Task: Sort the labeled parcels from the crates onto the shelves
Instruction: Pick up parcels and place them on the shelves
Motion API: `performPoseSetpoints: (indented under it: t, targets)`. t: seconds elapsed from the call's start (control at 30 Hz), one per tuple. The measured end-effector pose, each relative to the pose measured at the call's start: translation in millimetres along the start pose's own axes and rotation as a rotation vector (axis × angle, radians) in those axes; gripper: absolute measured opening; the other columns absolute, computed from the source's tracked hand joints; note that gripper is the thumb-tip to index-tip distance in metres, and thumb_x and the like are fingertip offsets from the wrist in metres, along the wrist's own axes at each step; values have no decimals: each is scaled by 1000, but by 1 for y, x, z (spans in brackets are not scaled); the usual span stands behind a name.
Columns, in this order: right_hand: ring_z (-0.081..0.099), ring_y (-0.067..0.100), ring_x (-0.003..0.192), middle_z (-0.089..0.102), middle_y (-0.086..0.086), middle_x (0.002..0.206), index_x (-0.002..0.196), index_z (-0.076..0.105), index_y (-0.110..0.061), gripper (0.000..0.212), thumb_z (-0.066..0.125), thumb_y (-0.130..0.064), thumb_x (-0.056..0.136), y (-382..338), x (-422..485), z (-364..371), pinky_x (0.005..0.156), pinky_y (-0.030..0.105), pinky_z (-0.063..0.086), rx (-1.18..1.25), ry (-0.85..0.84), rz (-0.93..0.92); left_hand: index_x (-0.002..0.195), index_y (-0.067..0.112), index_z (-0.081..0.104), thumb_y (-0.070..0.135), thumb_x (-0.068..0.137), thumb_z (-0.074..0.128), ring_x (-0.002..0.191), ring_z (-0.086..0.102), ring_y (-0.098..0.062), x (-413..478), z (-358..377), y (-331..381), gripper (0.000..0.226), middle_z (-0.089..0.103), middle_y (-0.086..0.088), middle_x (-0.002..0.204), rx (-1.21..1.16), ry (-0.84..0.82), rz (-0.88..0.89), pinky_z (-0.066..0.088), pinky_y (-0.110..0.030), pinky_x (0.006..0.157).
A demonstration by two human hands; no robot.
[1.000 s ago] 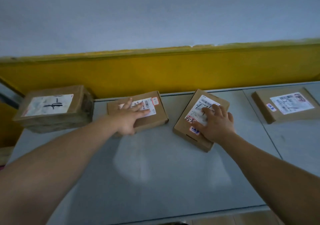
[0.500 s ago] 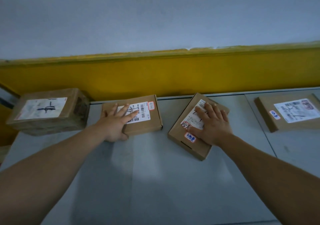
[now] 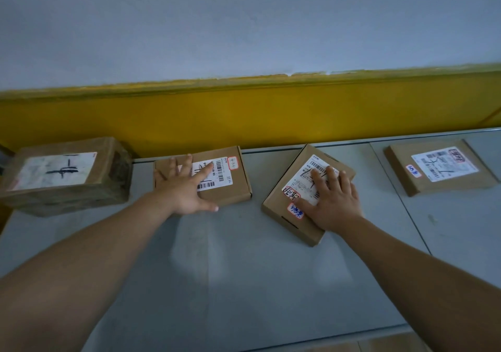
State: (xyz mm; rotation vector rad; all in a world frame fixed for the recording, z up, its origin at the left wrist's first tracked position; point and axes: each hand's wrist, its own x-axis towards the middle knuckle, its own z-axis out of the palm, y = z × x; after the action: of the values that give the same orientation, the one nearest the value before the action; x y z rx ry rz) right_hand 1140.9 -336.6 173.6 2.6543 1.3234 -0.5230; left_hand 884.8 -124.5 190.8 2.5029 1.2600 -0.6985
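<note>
Your left hand lies flat with its fingers spread on the left parcel, thumb along the near edge. That parcel sits almost square to the wall, long axis running left to right. Your right hand rests flat with straight fingers on the right parcel, which lies skewed on the shelf, its long axis pointing away from you and to the right (neither hand grips anything). Squaring it probably falls to the right hand, already on top.
</note>
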Motion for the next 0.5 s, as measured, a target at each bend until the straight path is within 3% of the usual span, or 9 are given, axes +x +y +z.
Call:
performPoseSetpoints:
  t: [0.13,0.27,0.33,0.4,0.5]
  targets:
    - [-18,31,150,-16,5,165,157,-8,-33,99,19,-89,80,2,-2,2,120,47,-7,-24,28,-22,146,52,-14,76,71,61,144,-26,-36,-3,3,-9,109,-29,0,158,39,0,59,-8,-65,112]
    - [-21,24,150,-19,1,165,156,-6,-39,103,2,-94,69,2,-4,-1,119,42,-15,-84,27,-283,147,50,-14,68,77,62,144,-26,-34,-7,4,-15,105,-28,1,158,79,-13,116,-8,-63,113]
    - [-20,22,150,-17,-1,165,155,-5,-42,93,5,-88,75,0,-2,-3,119,40,-15,-109,-19,-346,147,50,-14,66,78,63,144,-24,-34,-5,-1,-18,104,-29,1,158,97,-24,131,-7,-63,114]
    - [-17,23,151,-14,0,166,156,-4,-42,81,17,-80,87,-2,4,-4,120,41,-12,-63,-15,-266,147,51,-13,64,77,64,145,-23,-33,-3,-6,-21,105,-29,3,158,110,-44,133,-4,-65,113]
    - [-15,28,151,-11,2,166,156,-4,-41,82,17,-81,87,-10,11,-2,120,48,-10,-24,33,-91,146,53,-13,66,76,65,145,-24,-32,-3,-5,-17,106,-30,8,157,79,-55,90,2,-69,110]
